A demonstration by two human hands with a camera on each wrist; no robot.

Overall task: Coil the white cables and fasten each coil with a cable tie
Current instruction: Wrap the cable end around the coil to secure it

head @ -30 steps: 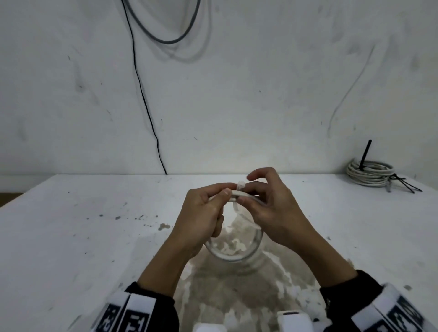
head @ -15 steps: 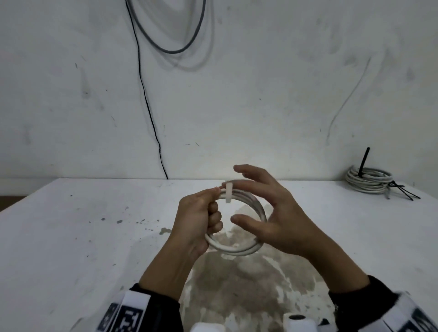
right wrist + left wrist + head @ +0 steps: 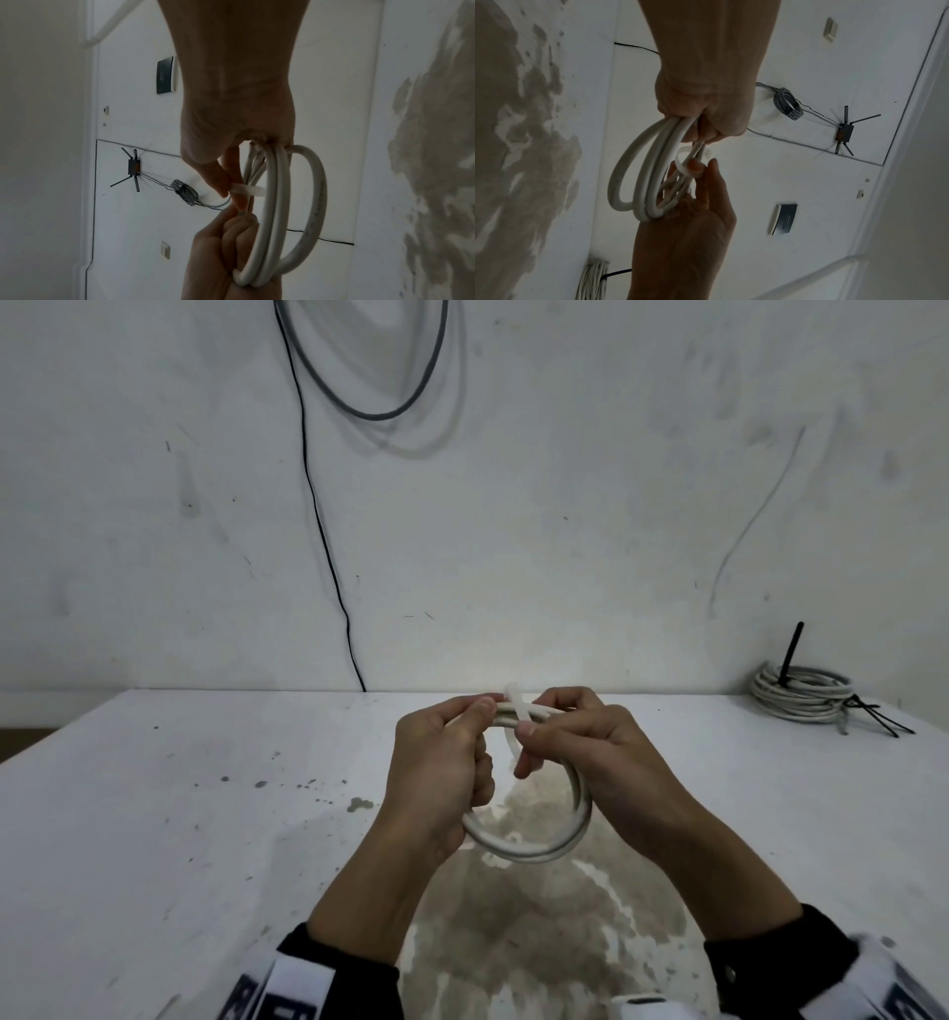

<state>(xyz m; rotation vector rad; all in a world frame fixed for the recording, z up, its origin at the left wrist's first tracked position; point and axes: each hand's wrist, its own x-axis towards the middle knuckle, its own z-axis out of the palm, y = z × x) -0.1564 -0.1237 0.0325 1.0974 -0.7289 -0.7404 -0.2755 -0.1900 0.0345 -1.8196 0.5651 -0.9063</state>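
Note:
A small coil of white cable point(image 3: 529, 852) hangs in the air above the table, between both hands. My left hand point(image 3: 480, 726) grips the coil's upper left side in a curled fist. A white cable tie point(image 3: 513, 706) loops over the top of the coil. My right hand point(image 3: 529, 747) pinches the tie's tail with thumb and forefinger just under the strands. In the left wrist view the tie point(image 3: 687, 168) forms a loose loop round the coil point(image 3: 639, 182). The right wrist view shows the pinch on the tie point(image 3: 246, 190) beside the coil point(image 3: 295, 213).
A second white coil point(image 3: 801, 701), bound with black ties, lies at the table's back right corner. The white table point(image 3: 205, 814) has a worn brown patch under my hands. A black wire point(image 3: 318, 516) and a grey cable loop point(image 3: 375, 410) hang on the wall behind.
My right hand, spread open over the coil half a second ago, now pinches the tie's tail below the strands. The coil has tipped flatter. My left hand keeps its grip.

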